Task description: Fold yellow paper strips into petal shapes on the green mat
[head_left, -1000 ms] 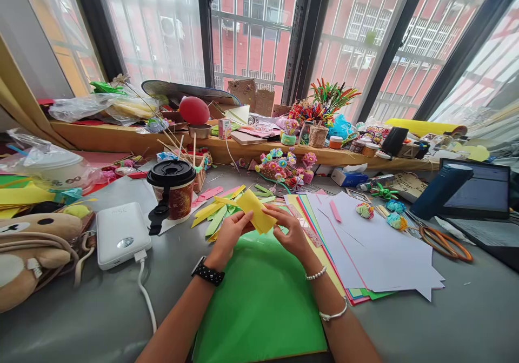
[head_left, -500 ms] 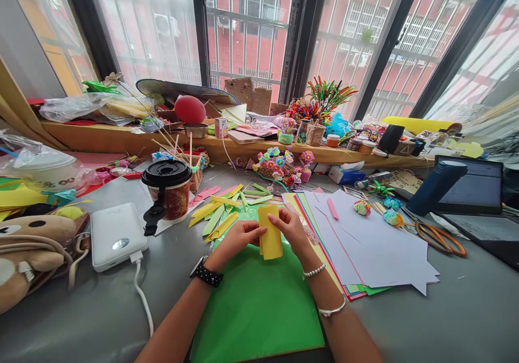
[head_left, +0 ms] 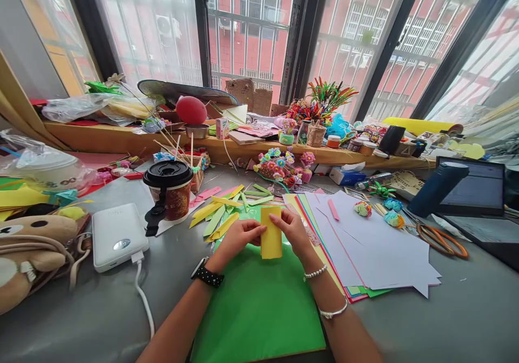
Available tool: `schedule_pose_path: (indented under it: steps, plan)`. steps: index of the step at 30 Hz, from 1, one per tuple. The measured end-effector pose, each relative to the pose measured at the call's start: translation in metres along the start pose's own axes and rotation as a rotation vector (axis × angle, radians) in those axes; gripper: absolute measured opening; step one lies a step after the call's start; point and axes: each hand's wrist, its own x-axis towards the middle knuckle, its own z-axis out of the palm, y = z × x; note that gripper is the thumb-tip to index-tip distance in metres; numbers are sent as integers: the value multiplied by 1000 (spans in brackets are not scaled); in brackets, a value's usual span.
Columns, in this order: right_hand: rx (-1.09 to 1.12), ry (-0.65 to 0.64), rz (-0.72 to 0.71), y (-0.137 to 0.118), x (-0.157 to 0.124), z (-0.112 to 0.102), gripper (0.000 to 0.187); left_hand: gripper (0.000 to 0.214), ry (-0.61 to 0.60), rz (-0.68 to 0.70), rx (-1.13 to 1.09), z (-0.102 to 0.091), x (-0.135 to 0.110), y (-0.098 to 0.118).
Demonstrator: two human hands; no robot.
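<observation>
Between my two hands is a narrow upright rectangle of yellow paper point(head_left: 271, 241), held above a green sheet point(head_left: 263, 303) that lies on the desk. My left hand point(head_left: 240, 239) pinches its left edge with thumb and fingers. On the upper right side, the thumb of my right hand point(head_left: 292, 233) presses on the front, with the fingers behind, partly hidden. Folded yellow and green paper strips point(head_left: 217, 214) lie in a loose pile just beyond my left hand.
Left of my hands stand a lidded coffee cup point(head_left: 168, 190) and a white power bank point(head_left: 119, 237) with its cable. On the right are stacked paper sheets point(head_left: 365, 249), scissors point(head_left: 441, 240), a dark blue bottle point(head_left: 438, 190) and a laptop point(head_left: 472, 190). Craft flowers point(head_left: 279, 163) stand at the back.
The yellow paper's layers, offset at the left edge before, now line up as a single neat rectangle. Both hands keep nearly the same place and grip.
</observation>
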Motion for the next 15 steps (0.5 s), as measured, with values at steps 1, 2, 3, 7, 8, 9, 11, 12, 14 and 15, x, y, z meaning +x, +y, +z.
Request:
schedule_pose_path:
  steps: [1, 2, 3, 7, 8, 9, 11, 12, 14, 15]
  plan:
    - [2, -1, 2, 0, 0, 0, 29, 31, -1, -2, -2, 0, 0, 0]
    - [4, -3, 4, 1, 0, 0, 29, 31, -1, -3, -5, 0, 0, 0]
    - [7, -5, 7, 1, 0, 0, 29, 32, -2, -5, -9, 0, 0, 0]
    - [22, -4, 19, -1, 0, 0, 30, 33, 3, -27, -22, -1, 1, 1]
    - [22, -4, 22, -1, 0, 0, 30, 33, 5, -35, -22, -1, 1, 1]
    - [22, -5, 27, -1, 0, 0, 30, 33, 7, -40, -23, -1, 1, 2]
    - [27, -2, 35, -1, 0, 1, 31, 34, 9, -42, -30, 0, 0, 2]
    - [33, -1, 42, -1, 0, 1, 31, 34, 11, -38, -35, 0, 0, 2]
    - [52, -2, 71, -2, 0, 0, 32, 33, 33, -26, -39, -1, 0, 2]
    - [59, -7, 96, -3, 0, 0, 32, 33, 57, -18, -39, -1, 1, 2]
